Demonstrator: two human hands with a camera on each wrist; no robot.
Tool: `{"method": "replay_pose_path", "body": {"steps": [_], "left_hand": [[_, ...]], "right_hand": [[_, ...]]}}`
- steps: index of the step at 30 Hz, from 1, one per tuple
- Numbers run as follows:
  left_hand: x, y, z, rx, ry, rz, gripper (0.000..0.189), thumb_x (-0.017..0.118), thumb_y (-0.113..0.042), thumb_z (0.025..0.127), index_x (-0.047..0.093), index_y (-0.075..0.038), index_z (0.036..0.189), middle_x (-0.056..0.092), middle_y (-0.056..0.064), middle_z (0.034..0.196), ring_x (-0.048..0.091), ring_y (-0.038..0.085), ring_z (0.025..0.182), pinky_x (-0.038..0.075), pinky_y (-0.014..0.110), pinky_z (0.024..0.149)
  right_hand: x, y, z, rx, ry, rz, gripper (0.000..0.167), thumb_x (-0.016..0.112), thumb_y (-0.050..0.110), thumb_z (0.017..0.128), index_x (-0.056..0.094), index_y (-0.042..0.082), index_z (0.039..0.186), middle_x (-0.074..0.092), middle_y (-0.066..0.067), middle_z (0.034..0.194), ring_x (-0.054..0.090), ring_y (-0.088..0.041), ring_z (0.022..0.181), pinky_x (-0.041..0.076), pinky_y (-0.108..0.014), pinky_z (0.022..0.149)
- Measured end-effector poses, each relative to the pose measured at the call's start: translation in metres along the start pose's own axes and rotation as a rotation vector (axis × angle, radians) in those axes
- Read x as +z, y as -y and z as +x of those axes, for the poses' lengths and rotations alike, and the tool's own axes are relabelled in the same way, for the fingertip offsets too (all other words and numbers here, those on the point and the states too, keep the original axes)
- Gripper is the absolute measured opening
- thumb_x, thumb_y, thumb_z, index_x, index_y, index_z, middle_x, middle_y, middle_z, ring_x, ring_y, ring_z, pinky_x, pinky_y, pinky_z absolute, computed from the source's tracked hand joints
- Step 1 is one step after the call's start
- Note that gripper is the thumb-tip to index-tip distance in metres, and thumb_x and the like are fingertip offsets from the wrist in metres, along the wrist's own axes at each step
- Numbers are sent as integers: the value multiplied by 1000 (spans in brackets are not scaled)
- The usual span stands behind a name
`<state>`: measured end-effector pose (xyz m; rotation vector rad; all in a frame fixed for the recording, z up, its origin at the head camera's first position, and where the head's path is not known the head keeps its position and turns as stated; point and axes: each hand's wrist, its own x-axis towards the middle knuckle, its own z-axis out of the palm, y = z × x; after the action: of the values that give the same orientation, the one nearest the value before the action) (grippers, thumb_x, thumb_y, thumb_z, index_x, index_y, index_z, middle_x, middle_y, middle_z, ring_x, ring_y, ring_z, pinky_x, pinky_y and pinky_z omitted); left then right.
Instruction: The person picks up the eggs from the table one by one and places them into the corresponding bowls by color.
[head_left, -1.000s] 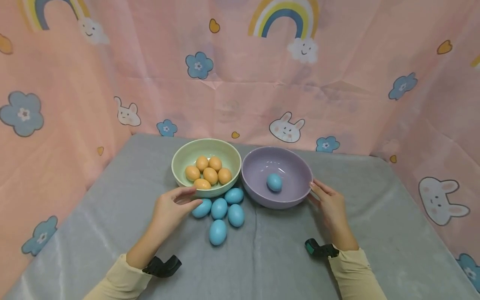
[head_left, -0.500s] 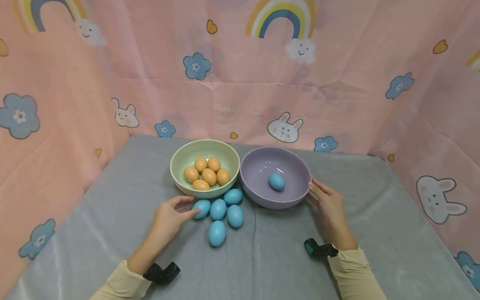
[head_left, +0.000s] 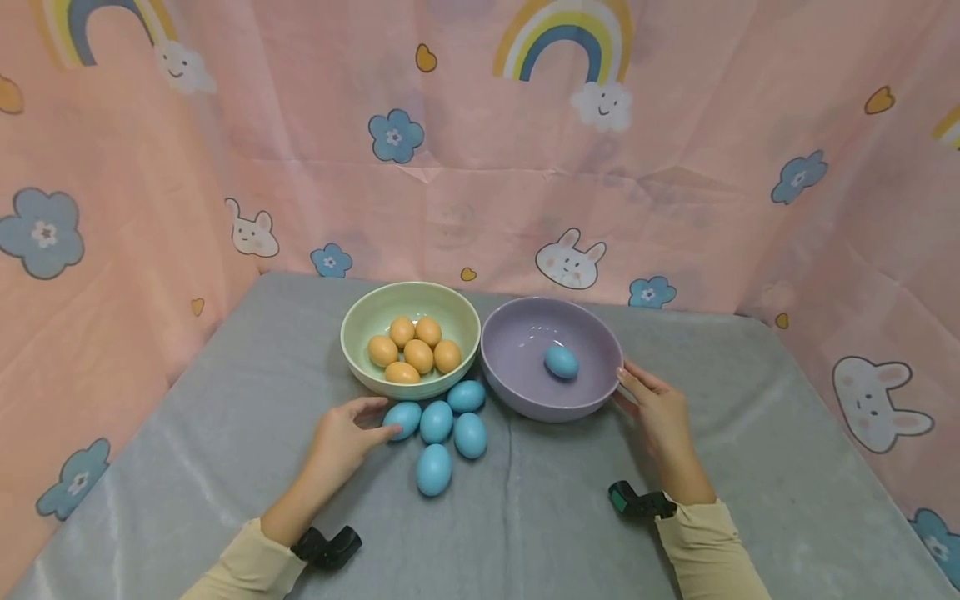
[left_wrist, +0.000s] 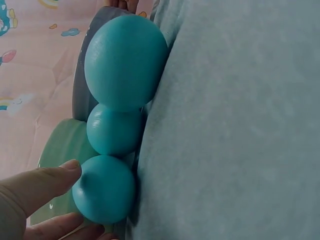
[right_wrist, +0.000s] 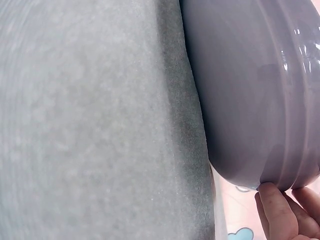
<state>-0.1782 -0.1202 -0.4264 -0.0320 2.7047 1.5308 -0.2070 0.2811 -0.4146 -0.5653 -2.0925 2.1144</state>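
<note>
My left hand (head_left: 341,442) is at the leftmost blue egg (head_left: 403,419), thumb on one side and fingers on the other; in the left wrist view the thumb (left_wrist: 55,181) lies at that egg's edge. The egg rests on the cloth with several other blue eggs (head_left: 435,422), in front of the green bowl (head_left: 356,367). On the right, my right hand (head_left: 660,421) pinches the side of the purple bowl (head_left: 525,396) near its rim; fingers show at the bowl's wall in the right wrist view. One blue egg (head_left: 562,362) lies inside the purple bowl.
The green bowl holds several yellow eggs (head_left: 418,356) and stands right beside the purple one. Grey cloth (head_left: 555,517) covers the table. A pink printed curtain (head_left: 465,192) hangs behind and along both sides.
My left hand has come down from beside the green bowl's rim to the leftmost blue egg. Inside the purple bowl, the egg has rolled slightly right. My right hand stays put.
</note>
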Motion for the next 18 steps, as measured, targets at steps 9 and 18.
{"method": "replay_pose_path", "body": {"steps": [9,18], "left_hand": [[6,1,4,-6,20,-3,46,83,-17,81,69,2,120,71,20,119,66,35,115,60,42,90],[3,-2,1,-19,58,-7,44,82,-18,82,69,0,120,72,19,117,68,33,111,61,40,86]], "right_hand": [[-1,-1,0,-14,4,22,43,69,24,95,61,11,135,67,20,120,58,6,111,54,-27,98],[0,-1,-1,-28,4,46,47,69,22,95,57,4,137,70,20,110,60,9,104,57,-22,94]]}}
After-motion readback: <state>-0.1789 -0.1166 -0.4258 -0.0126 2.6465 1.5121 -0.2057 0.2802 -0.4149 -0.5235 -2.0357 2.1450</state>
